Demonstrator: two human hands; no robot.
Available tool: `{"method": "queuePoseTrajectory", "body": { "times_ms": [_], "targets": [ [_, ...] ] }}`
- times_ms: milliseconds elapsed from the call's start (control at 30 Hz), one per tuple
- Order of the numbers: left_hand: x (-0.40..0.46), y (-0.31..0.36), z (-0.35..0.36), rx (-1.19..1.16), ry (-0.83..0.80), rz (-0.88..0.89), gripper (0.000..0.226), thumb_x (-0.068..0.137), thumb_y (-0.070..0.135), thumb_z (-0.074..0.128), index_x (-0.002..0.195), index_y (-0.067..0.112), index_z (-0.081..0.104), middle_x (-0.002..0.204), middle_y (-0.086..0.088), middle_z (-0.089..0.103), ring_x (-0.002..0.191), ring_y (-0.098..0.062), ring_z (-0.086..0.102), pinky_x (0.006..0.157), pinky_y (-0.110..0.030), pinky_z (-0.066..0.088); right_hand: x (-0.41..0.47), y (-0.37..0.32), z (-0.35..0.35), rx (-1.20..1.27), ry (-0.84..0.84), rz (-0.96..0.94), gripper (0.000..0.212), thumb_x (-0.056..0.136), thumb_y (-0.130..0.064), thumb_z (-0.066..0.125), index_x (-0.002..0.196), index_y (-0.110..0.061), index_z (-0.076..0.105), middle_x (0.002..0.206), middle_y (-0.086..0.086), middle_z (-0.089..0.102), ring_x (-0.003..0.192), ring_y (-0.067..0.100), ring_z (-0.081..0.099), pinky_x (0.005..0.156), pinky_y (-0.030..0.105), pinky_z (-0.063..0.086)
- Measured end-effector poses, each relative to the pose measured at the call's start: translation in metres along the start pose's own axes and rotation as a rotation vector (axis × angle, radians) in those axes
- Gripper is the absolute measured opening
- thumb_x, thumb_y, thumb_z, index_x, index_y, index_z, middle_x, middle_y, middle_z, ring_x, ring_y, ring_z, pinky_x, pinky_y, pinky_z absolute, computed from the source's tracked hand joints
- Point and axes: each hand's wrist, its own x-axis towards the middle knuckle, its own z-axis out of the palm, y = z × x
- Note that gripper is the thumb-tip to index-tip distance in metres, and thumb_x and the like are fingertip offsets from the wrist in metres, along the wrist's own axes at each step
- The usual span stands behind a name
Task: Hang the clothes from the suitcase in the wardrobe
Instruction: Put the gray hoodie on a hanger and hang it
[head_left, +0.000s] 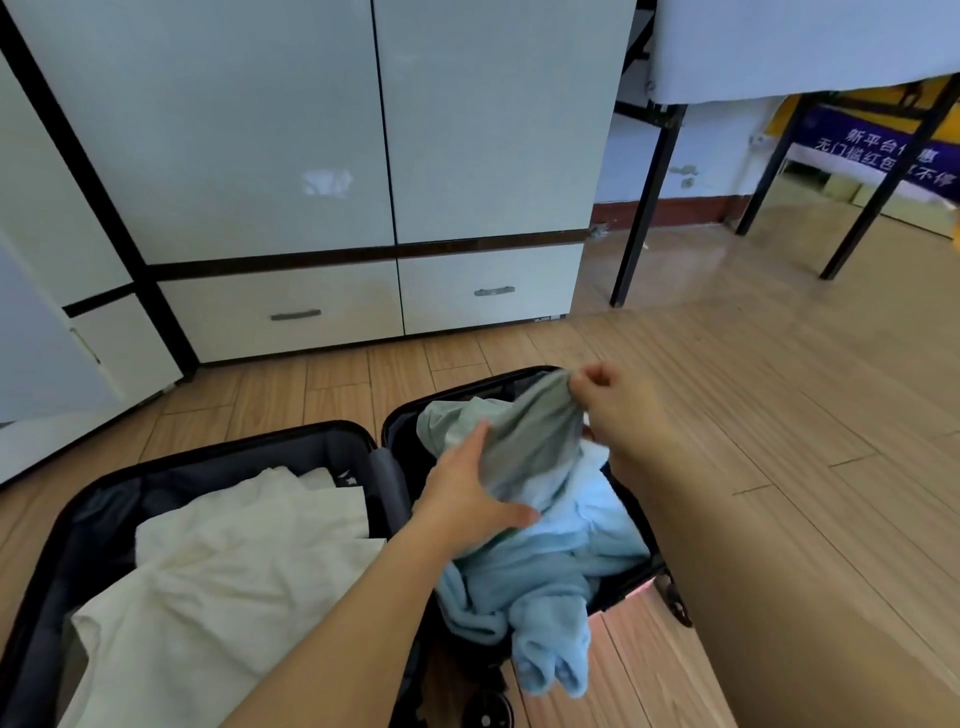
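On the wooden floor (779, 415), an open suitcase (234, 447) lies flat with both halves up. Its right half holds a grey-green garment (535, 441) on top of a pale green piece (447, 421) and a light blue fleecy garment (550, 571); its left half holds a white garment (234, 561). The grey-green garment is pinched at its upper edge by the right hand (597, 384), fingers closed on a fold, and is being lifted. The left hand (467, 493) is laid against its lower side; its fingers are partly hidden in the cloth, so it appears to grip rather than merely press.

The fabric is judged thin, light and limp, with no stiffness; it will sag and drag the pieces beneath unless shaken loose. A hold at the shoulders or collar would be best for hanging, though neither can be made out in the bunched cloth.

Behind the suitcase, the wardrobe (291, 130) stands with pale doors closed and two drawers below. To the right, a table (779, 47) on black legs is seen.
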Motion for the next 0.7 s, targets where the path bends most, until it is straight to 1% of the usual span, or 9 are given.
{"method": "queuePoseTrajectory", "body": {
  "times_ms": [67,200,233,300,400,467,533,633,700],
  "targets": [
    [0.005,0.006,-0.002,0.041,0.131,0.047,0.114,0.044,0.062,0.08,0.145,0.036,0.032,0.144,0.008,0.043,0.133,-0.021,0.039,0.105,-0.047,0.041,-0.009,-0.039,-0.002,0.146,-0.035,-0.121,0.02,0.097,-0.017,0.053,0.079,-0.016,0.061,0.082,0.005,0.061,0.083,0.02,0.056,0.086,0.049,0.052],
    [0.007,0.027,-0.014,0.194,0.265,0.085,0.016,0.091,0.033,0.058,0.099,0.02,0.058,0.108,-0.009,0.063,0.109,-0.029,0.057,0.098,-0.047,0.046,-0.027,-0.087,-0.011,0.595,-0.166,-0.397,0.017,0.097,-0.011,0.052,0.083,-0.012,0.062,0.083,0.008,0.061,0.079,0.018,0.056,0.077,0.031,0.05],
    [0.007,0.033,-0.019,0.007,0.315,0.057,0.009,0.095,0.026,0.054,0.09,0.021,0.059,0.1,-0.01,0.064,0.102,-0.028,0.058,0.097,-0.048,0.047,-0.028,-0.087,-0.013,0.612,-0.149,-0.45,0.014,0.097,-0.013,0.053,0.087,-0.011,0.063,0.086,0.008,0.063,0.082,0.018,0.058,0.08,0.031,0.05],
    [0.002,0.046,-0.031,-0.562,0.298,-0.034,0.012,0.095,0.025,0.057,0.093,0.017,0.066,0.099,-0.015,0.068,0.098,-0.026,0.062,0.094,-0.048,0.05,-0.014,-0.065,-0.013,0.391,-0.047,-0.469,0.019,0.093,-0.032,0.06,0.101,-0.015,0.066,0.098,0.0,0.067,0.091,0.012,0.061,0.086,0.03,0.051],
    [-0.008,0.069,-0.048,-1.033,0.227,-0.052,0.015,0.098,0.021,0.054,0.099,0.012,0.066,0.093,-0.01,0.07,0.089,-0.024,0.065,0.081,-0.036,0.054,0.008,-0.003,-0.008,-0.099,0.024,-0.316,0.086,0.061,-0.073,0.071,0.132,-0.03,0.049,0.13,-0.004,0.056,0.118,0.015,0.054,0.1,0.043,0.045],
    [-0.012,0.079,-0.055,-1.248,0.235,-0.104,0.026,0.102,0.022,0.042,0.085,0.012,0.058,0.081,-0.006,0.062,0.075,-0.017,0.058,0.069,-0.027,0.049,0.013,0.038,-0.001,-0.317,-0.039,-0.193,0.116,0.042,-0.08,0.073,0.142,-0.039,0.03,0.147,0.0,0.038,0.135,0.024,0.039,0.107,0.056,0.036],
    [-0.015,0.089,-0.055,-1.413,0.189,-0.148,0.03,0.103,0.027,0.036,0.085,0.012,0.055,0.085,-0.007,0.06,0.077,-0.016,0.056,0.069,-0.027,0.048,0.013,0.07,0.007,-0.258,-0.134,-0.058,0.134,0.032,-0.077,0.081,0.146,-0.037,0.022,0.152,0.001,0.03,0.139,0.025,0.032,0.108,0.055,0.036],
    [-0.02,0.097,-0.049,-1.547,0.099,-0.13,0.031,0.103,0.03,0.034,0.122,0.015,0.054,0.097,-0.004,0.064,0.098,-0.015,0.06,0.075,-0.027,0.051,0.001,0.094,0.025,-0.09,-0.116,0.126,0.134,0.03,-0.071,0.086,0.144,-0.033,0.026,0.144,0.001,0.04,0.131,0.025,0.043,0.102,0.049,0.044],
    [-0.02,0.098,-0.046,-1.534,0.139,-0.129,0.042,0.104,0.028,0.031,0.138,0.009,0.045,0.112,-0.008,0.063,0.112,-0.021,0.058,0.094,-0.028,0.043,-0.003,0.086,0.029,-0.05,-0.027,0.133,0.098,0.046,-0.048,0.085,0.131,-0.024,0.044,0.121,0.003,0.057,0.11,0.024,0.056,0.085,0.04,0.052]
  ]
}}
